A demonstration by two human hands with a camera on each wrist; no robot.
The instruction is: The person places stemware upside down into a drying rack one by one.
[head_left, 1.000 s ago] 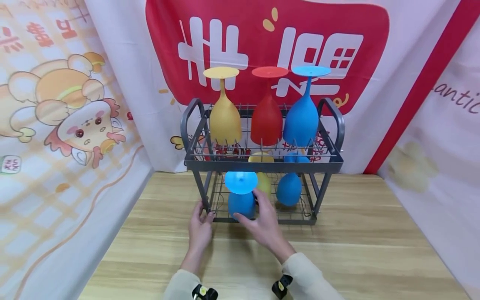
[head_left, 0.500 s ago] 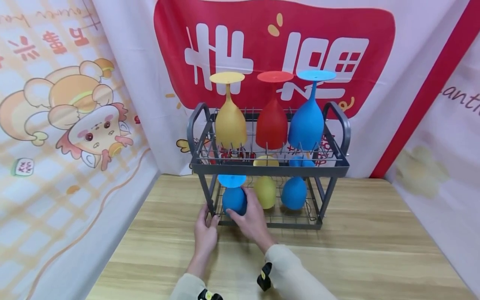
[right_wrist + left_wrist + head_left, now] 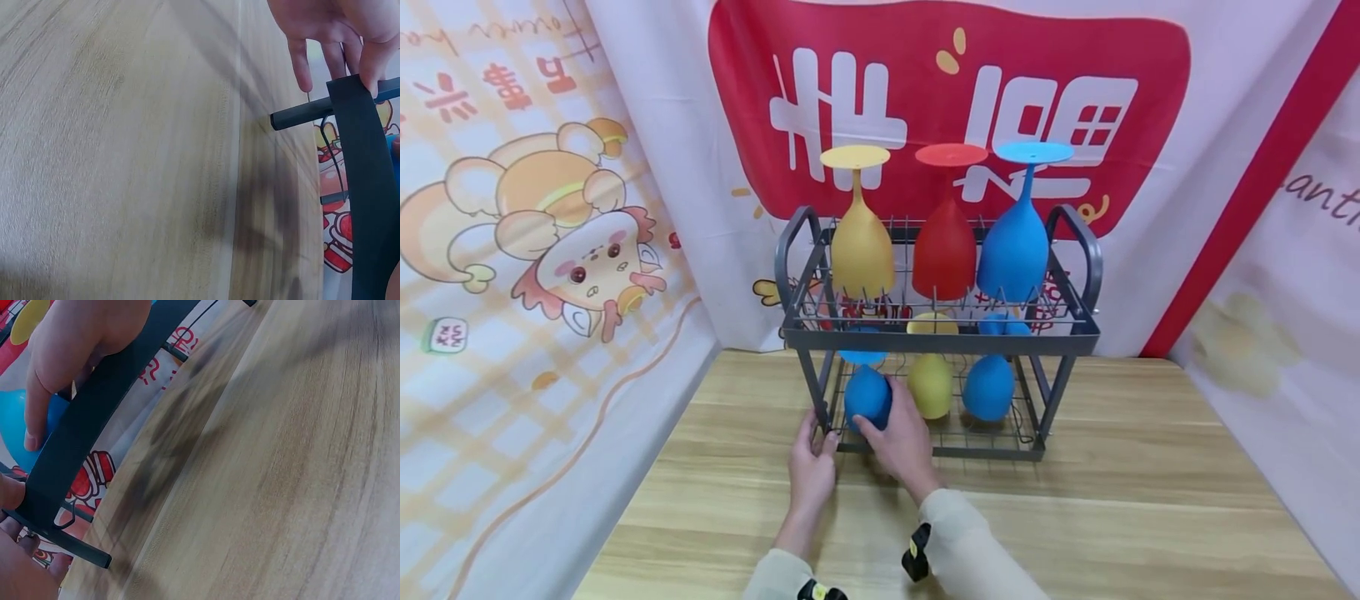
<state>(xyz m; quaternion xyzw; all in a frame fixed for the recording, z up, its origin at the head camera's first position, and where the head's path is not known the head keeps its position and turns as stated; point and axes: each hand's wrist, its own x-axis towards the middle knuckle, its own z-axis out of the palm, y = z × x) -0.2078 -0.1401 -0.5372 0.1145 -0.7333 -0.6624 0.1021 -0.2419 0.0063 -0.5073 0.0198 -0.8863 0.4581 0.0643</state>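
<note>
A dark two-tier wire rack (image 3: 940, 340) stands on the wooden table. On its lower shelf, at the left, an upside-down blue goblet (image 3: 867, 396) is held by my right hand (image 3: 904, 437), thumb on its near side and fingers round its right. The upper rail partly covers its base. My left hand (image 3: 812, 467) grips the rack's lower front-left corner; in the right wrist view its thumb presses on the dark frame (image 3: 362, 144). An upside-down yellow goblet (image 3: 929, 387) and another blue goblet (image 3: 988, 389) stand to the right on the same shelf.
Upside-down on the upper tier are a yellow goblet (image 3: 861, 250), a red goblet (image 3: 944, 250) and a blue goblet (image 3: 1015, 250). Curved side handles (image 3: 1078, 250) rise at both ends. Printed cloth (image 3: 662, 167) hangs behind and to the sides.
My right hand has moved the blue goblet left and deeper into the lower shelf, and its base has gone under the upper rail. The left hand stays on the corner. The head view has shifted slightly.
</note>
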